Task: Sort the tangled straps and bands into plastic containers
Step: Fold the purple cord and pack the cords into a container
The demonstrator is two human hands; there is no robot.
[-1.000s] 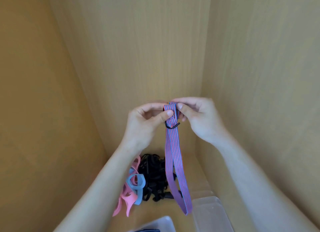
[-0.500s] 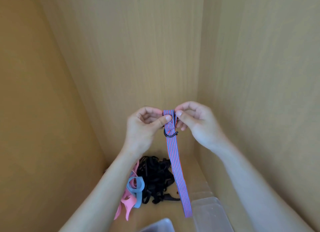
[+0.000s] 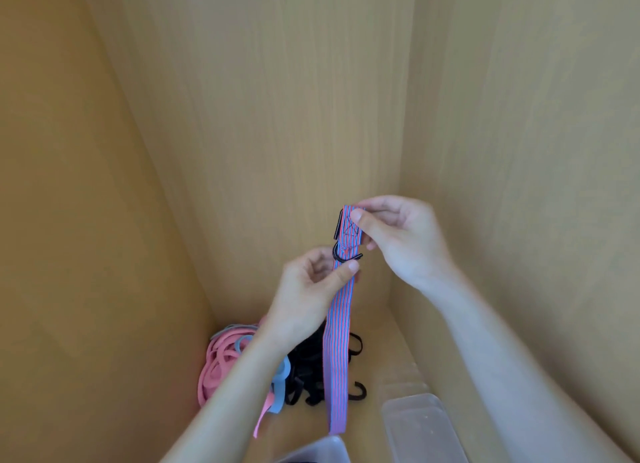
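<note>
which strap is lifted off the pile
The pink-and-blue striped strap, pinched by the right hand at its top and the left hand below its black ring. The pink bands, light blue band and black straps lie below.

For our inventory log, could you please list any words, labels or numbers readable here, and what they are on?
None readable. The striped strap shows only cross stitching, no label; the clear container is unmarked; the pink bands and black straps carry no visible print.

The right hand (image 3: 405, 241) is above and right of the left hand (image 3: 304, 296), the hanging strap (image 3: 337, 341) pinched between them. On the desk (image 3: 381, 351) behind, the band heap (image 3: 221, 362) lies left of the strap tangle (image 3: 308, 362). The right container (image 3: 422, 428) and middle container (image 3: 322, 450) stand nearer.
</note>
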